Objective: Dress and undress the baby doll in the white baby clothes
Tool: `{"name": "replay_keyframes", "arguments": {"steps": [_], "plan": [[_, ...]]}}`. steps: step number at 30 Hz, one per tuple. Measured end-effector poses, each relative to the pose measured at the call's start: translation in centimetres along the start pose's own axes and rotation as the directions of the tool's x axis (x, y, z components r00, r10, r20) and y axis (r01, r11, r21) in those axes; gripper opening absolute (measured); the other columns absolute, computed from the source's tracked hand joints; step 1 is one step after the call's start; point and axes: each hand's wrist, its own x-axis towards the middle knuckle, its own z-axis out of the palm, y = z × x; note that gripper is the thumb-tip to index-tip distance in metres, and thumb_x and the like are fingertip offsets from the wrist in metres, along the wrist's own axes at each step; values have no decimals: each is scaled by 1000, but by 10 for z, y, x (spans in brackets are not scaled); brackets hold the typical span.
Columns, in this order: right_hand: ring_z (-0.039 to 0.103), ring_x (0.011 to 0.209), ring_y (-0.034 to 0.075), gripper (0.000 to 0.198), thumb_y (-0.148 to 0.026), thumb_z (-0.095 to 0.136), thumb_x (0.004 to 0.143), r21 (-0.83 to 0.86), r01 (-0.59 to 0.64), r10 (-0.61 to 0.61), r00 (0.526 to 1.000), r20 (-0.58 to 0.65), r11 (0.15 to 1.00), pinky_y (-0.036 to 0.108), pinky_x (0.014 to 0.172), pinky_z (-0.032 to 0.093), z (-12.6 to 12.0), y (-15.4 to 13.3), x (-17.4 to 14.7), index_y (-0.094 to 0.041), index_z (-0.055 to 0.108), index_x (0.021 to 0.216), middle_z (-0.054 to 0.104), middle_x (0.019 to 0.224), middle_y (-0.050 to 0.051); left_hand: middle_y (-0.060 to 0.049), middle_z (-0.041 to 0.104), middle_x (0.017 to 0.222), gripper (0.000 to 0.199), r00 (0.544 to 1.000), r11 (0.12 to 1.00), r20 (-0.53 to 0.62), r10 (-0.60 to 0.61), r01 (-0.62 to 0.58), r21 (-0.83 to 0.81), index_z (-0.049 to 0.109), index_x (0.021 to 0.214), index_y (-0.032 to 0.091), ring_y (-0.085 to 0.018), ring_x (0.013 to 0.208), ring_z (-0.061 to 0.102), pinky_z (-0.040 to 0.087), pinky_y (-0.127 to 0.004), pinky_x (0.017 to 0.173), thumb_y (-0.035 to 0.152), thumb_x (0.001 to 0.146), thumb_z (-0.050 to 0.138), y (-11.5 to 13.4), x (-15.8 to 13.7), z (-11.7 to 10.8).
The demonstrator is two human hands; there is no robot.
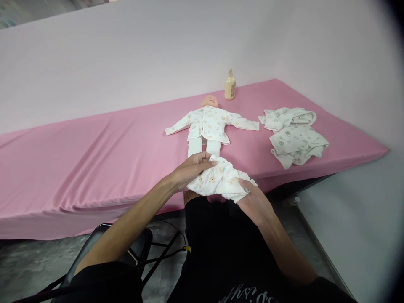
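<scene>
Both of my hands hold white printed baby pants (221, 179), bunched up over the table's front edge. My left hand (194, 169) grips one end, thumb on top of the cloth. At the other end, my right hand (254, 202) is closed on the gathered edge, its fingers partly hidden by fabric. Just beyond them a baby doll lies on its back, its head (211, 101) toward the wall. It wears a printed baby jacket (212, 124) with sleeves spread to both sides. The doll's white legs (213, 147) point at me, their lower ends hidden behind my left hand and the pants.
A pink cloth (120, 155) covers the table, which runs along the wall. Behind the doll stands a pump bottle (230, 87). Folded printed baby clothes (298, 141) lie to the right. A black folding chair (145, 244) stands below on my left.
</scene>
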Motion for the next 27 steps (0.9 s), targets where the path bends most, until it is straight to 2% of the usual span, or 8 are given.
{"name": "replay_keyframes", "arguments": {"steps": [3, 7, 9, 11, 14, 17, 23, 27], "plan": [[62, 127, 26, 37, -32, 65, 89, 52, -121, 119, 992, 50, 991, 45, 109, 51, 0, 4, -8, -35, 67, 126, 74, 118, 1, -6, 69, 95, 29, 1000, 998, 4, -4, 4, -67, 62, 104, 16, -14, 79, 67, 54, -26, 69, 30, 83, 77, 1, -1, 1], [63, 125, 26, 35, -29, 67, 92, 118, -288, 271, 952, 140, 950, 44, 109, 51, -2, 10, -16, -25, 67, 126, 73, 122, 5, -4, 67, 87, 22, 1000, 989, 2, 11, -11, -146, 59, 96, 15, -14, 75, 65, 54, -26, 69, 29, 86, 73, 2, -1, 2], [64, 124, 26, 35, -29, 67, 92, 145, -318, 297, 943, 153, 937, 44, 109, 52, -2, 12, -17, -22, 67, 127, 73, 122, 7, -3, 66, 85, 21, 1000, 986, -5, 10, -11, -167, 59, 94, 15, -13, 73, 64, 53, -25, 66, 30, 87, 72, 1, -1, 3], [63, 125, 26, 34, -29, 65, 94, 167, -278, 257, 957, 137, 946, 44, 110, 52, 0, 12, -16, -22, 67, 127, 72, 124, 7, -3, 67, 87, 20, 1000, 984, -1, -5, 5, -180, 59, 95, 16, -13, 75, 64, 53, -26, 68, 30, 87, 72, 0, -1, 3], [58, 132, 23, 36, -28, 65, 94, 201, -148, 131, 987, 93, 968, 43, 112, 50, 4, 12, -13, -27, 64, 130, 69, 131, 4, -5, 68, 93, 23, 999, 984, 6, -46, 46, -171, 61, 100, 16, -15, 80, 65, 54, -27, 72, 32, 87, 72, -3, -1, 3], [52, 138, 21, 41, -26, 65, 93, 234, -64, 57, 998, 36, 970, 41, 115, 48, 7, 11, -10, -29, 62, 134, 64, 139, 2, -6, 67, 95, 31, 998, 994, 34, -58, 61, -88, 61, 102, 15, -15, 83, 65, 52, -26, 72, 37, 85, 74, -5, -2, 3], [50, 141, 21, 41, -24, 65, 93, 259, -22, 37, 998, -54, 966, 39, 115, 48, 6, 14, -8, -28, 62, 133, 62, 142, 1, -7, 63, 108, 56, 997, 976, 79, 3, -21, 218, 55, 116, 19, -18, 92, 63, 49, -27, 72, 34, 72, 85, -6, -10, 1], [49, 141, 21, 48, -23, 64, 94, 260, -24, 32, 999, -29, 965, 41, 118, 45, 5, 16, -7, -30, 57, 141, 62, 143, 1, -2, 57, 92, 46, 991, 932, 135, -4, -45, 359, 53, 105, 19, -15, 77, 55, 42, -26, 62, 34, 73, 83, -6, -13, 1]]}}
